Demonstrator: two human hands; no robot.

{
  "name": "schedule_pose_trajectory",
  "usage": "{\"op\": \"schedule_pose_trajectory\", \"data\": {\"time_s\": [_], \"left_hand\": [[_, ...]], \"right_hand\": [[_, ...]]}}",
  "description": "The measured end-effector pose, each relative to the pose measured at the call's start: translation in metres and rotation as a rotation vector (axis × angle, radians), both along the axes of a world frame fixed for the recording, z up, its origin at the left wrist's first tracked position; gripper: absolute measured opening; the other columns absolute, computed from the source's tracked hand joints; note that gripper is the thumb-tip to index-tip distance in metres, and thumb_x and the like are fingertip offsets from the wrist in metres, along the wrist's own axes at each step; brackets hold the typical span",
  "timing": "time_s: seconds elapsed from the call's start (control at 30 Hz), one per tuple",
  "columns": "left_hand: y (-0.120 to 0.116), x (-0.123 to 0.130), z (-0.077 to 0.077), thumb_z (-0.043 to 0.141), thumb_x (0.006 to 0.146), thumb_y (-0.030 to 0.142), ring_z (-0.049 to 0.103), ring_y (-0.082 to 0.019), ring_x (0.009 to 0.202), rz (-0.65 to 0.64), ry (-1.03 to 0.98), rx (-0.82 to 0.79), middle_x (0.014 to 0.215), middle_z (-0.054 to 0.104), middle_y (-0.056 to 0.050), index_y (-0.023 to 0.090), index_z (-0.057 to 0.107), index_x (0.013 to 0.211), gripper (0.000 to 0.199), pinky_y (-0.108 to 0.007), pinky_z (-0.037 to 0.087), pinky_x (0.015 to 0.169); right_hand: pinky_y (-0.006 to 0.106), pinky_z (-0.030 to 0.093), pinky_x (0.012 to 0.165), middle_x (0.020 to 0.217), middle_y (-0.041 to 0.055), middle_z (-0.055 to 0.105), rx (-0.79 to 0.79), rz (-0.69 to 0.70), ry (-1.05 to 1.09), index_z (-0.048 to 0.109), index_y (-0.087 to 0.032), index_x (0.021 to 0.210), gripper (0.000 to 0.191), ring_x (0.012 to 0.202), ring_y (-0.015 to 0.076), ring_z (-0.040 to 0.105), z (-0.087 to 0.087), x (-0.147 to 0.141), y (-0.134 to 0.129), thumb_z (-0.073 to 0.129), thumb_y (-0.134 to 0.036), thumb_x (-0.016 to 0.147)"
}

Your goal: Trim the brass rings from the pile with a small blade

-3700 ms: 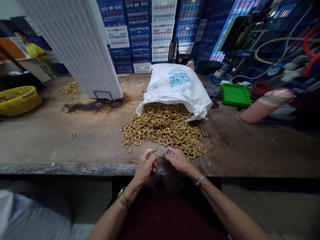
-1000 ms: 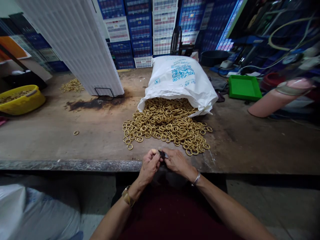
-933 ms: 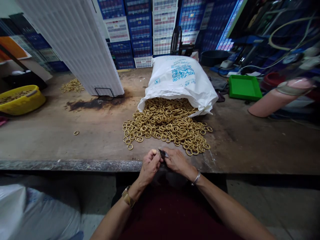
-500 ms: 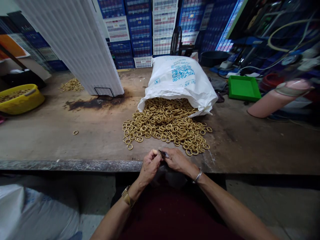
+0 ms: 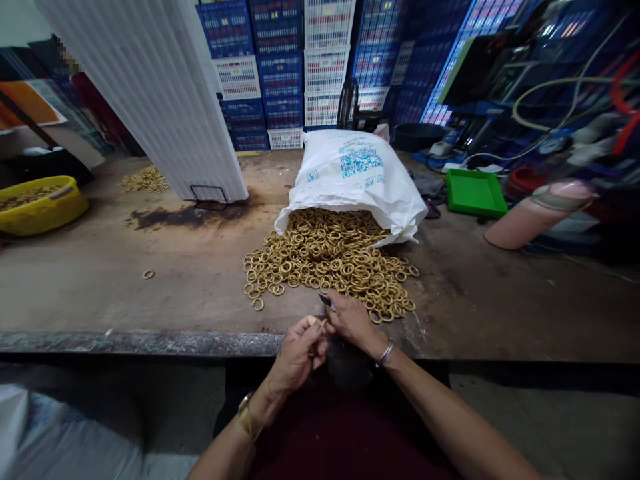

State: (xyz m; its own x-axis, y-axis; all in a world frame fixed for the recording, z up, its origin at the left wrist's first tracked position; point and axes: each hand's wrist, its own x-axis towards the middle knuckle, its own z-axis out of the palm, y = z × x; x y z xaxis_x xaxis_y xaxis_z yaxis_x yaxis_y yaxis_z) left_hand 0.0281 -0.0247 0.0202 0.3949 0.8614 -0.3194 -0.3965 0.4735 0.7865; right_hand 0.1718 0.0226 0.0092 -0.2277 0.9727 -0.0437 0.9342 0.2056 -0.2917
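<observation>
Rings [image 5: 330, 260] of a gold colour, heaped right in front of you, and they're on the middle of the tabletop [image 5: 100, 293], the broad brown stretch running past both your sides! Behind it, blue and white crates [image 5: 280, 70] climb in stacks. To your left a tall white ribbed panel [image 5: 145, 100] leans above the tabletop, and another person [image 5: 93, 100] in dark red stands partly behind it. Straight ahead lies your white sack [image 5: 320, 190], printed in blue, mouth facing you, with the heap reaching from inside it to just beyond your fingers.

Far left, a yellow basin [image 5: 70, 208], small pieces filling it; over on your right, a pink bottle [image 5: 525, 223], tilted, and near it a green tray [image 5: 475, 192].

Now your hands, at the near edge! Your left hand [image 5: 303, 347] is curled, thumb and forefinger pinched on a gold-coloured piece [image 5: 324, 323], though its full shape is hidden. Your right hand [image 5: 355, 321] sits just beside it, closed around a small dark-tipped tool [image 5: 327, 301] that points up and away from you; whether your fingertips touch, you can't tell from this angle. And one lone ring [image 5: 149, 274] lies flat, well apart from the heap, out on your left.
</observation>
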Motion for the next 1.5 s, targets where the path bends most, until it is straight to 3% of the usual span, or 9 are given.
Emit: {"op": "schedule_pose_trajectory", "data": {"time_s": [0.13, 0.3, 0.53, 0.7, 0.87, 1.07, 1.27, 1.37, 1.5], "left_hand": [[0.003, -0.002, -0.007, 0.062, 0.068, 0.038, 0.040, -0.004, 0.046, 0.100, -0.065, -0.105, 0.076, 0.057, -0.003, 0.015, 0.044, 0.067, 0.029, -0.016, 0.024, 0.037], [0.007, -0.008, -0.014, 0.062, 0.069, 0.033, 0.046, -0.007, 0.048, 0.111, -0.226, -0.201, 0.069, 0.055, 0.000, 0.018, 0.053, 0.087, 0.026, -0.017, 0.028, 0.039], [0.017, -0.010, -0.020, 0.067, 0.064, 0.031, 0.051, -0.008, 0.057, 0.161, -0.301, -0.342, 0.068, 0.054, -0.002, 0.013, 0.051, 0.063, 0.025, -0.015, 0.031, 0.040], [0.026, -0.003, -0.013, 0.066, 0.065, 0.034, 0.049, -0.007, 0.052, 0.189, -0.104, -0.139, 0.065, 0.052, 0.003, 0.017, 0.051, 0.082, 0.029, -0.014, 0.031, 0.039], [0.035, 0.005, -0.017, 0.060, 0.069, 0.042, 0.038, -0.004, 0.040, 0.261, 0.208, 0.092, 0.057, 0.050, 0.006, 0.018, 0.049, 0.098, 0.040, -0.014, 0.025, 0.035], [0.035, 0.006, -0.016, 0.054, 0.075, 0.032, 0.049, -0.009, 0.056, 0.325, 0.410, 0.375, 0.061, 0.054, 0.001, 0.015, 0.055, 0.077, 0.018, -0.020, 0.039, 0.056], [0.031, 0.001, -0.018, 0.052, 0.074, 0.026, 0.049, -0.011, 0.061, 0.346, 0.677, 0.629, 0.065, 0.056, 0.000, 0.017, 0.057, 0.073, 0.010, -0.023, 0.039, 0.063], [0.031, 0.001, -0.016, 0.054, 0.073, 0.029, 0.046, -0.010, 0.057, 0.302, 0.653, 0.594, 0.061, 0.054, 0.001, 0.017, 0.056, 0.069, 0.013, -0.021, 0.037, 0.059], [0.030, 0.000, -0.016, 0.051, 0.075, 0.043, 0.032, -0.005, 0.039, 0.100, 0.475, 0.310, 0.048, 0.043, 0.005, 0.016, 0.051, 0.064, 0.029, -0.018, 0.025, 0.041]], "right_hand": [[0.024, 0.032, 0.057, 0.085, 0.0073, 0.064, 0.083, -0.111, -0.098, 0.046, -0.019, 0.106, 0.026, 0.073, 0.0180, 0.060, -0.001, -0.005, 0.017, 0.043, -0.026, 0.081], [0.024, 0.033, 0.057, 0.083, 0.0084, 0.065, 0.081, -0.106, -0.162, 0.050, -0.019, 0.098, 0.018, 0.072, 0.0191, 0.061, -0.001, -0.010, 0.031, 0.040, -0.021, 0.082], [0.022, 0.032, 0.057, 0.076, 0.0049, 0.063, 0.116, -0.083, 0.060, 0.057, -0.018, 0.082, 0.019, 0.066, 0.0138, 0.057, -0.006, -0.003, 0.031, 0.038, -0.020, 0.082], [0.020, 0.032, 0.053, 0.060, -0.0016, 0.054, 0.036, -0.133, 0.606, 0.057, -0.017, 0.069, 0.020, 0.054, 0.0094, 0.045, -0.004, -0.003, 0.026, 0.043, -0.029, 0.078], [0.019, 0.028, 0.042, 0.050, -0.0062, 0.042, -0.243, -0.241, 1.016, 0.055, -0.016, 0.070, 0.023, 0.042, 0.0059, 0.034, -0.002, -0.011, 0.013, 0.052, -0.038, 0.071], [0.017, 0.024, 0.035, 0.048, -0.0069, 0.040, -0.410, -0.210, 1.139, 0.051, -0.016, 0.065, 0.027, 0.036, 0.0039, 0.032, 0.001, -0.015, 0.002, 0.054, -0.042, 0.070], [0.016, 0.027, 0.037, 0.050, -0.0065, 0.045, -0.322, -0.211, 1.053, 0.053, -0.016, 0.074, 0.022, 0.038, 0.0040, 0.035, 0.003, -0.014, 0.001, 0.052, -0.038, 0.072], [0.017, 0.025, 0.036, 0.044, -0.0081, 0.040, -0.322, -0.270, 1.043, 0.050, -0.017, 0.068, 0.020, 0.036, 0.0041, 0.032, 0.003, -0.014, 0.001, 0.051, -0.037, 0.072], [0.017, 0.024, 0.036, 0.043, -0.0081, 0.039, -0.338, -0.290, 1.053, 0.049, -0.017, 0.065, 0.021, 0.035, 0.0045, 0.031, 0.002, -0.015, 0.000, 0.052, -0.037, 0.070]]}}
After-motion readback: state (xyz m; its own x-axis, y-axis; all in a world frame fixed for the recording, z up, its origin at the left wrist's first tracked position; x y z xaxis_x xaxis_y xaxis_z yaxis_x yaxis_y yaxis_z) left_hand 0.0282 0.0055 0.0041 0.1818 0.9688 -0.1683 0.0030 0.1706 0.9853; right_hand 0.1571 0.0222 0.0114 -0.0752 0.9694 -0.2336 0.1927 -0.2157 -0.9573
